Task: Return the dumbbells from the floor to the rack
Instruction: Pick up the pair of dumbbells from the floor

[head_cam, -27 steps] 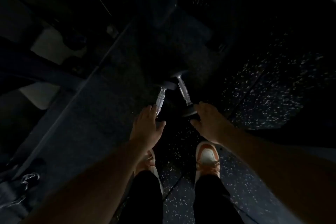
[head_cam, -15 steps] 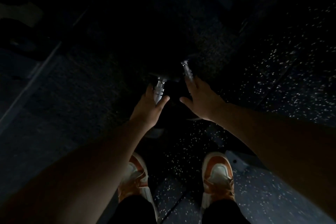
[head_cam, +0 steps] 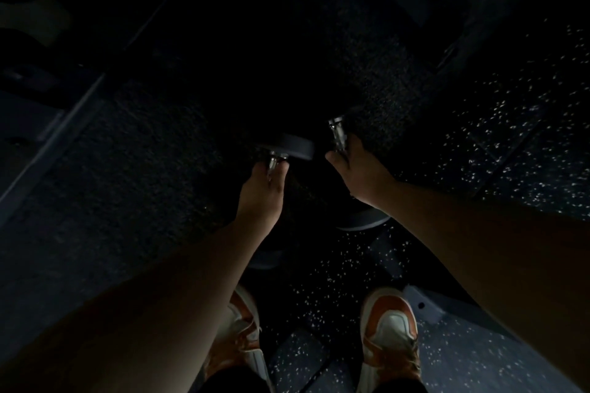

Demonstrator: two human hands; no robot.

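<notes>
- Dim view; a person is bending over two dumbbells lying on the dark floor (head_cam: 159, 169), ahead of their orange shoes (head_cam: 391, 325).
- Left hand (head_cam: 260, 191) is wrapping around the left dumbbell (head_cam: 289, 145) handle.
- Right hand (head_cam: 360, 169) is closing on the right dumbbell (head_cam: 337, 134) handle, just beside the left one.

Dim view. Dark rubber floor (head_cam: 510, 143), white-speckled, seamed into tiles. Two dumbbells lay on it side by side, just apart: left dumbbell (head_cam: 289, 145) with chrome handle running back toward dark round head; right dumbbell (head_cam: 337, 134) with bright handle, near head showing as pale curved rim. Two orange-and-white sneakers (head_cam: 391, 325) stood planted on floor, nearer than the dumbbells.
</notes>
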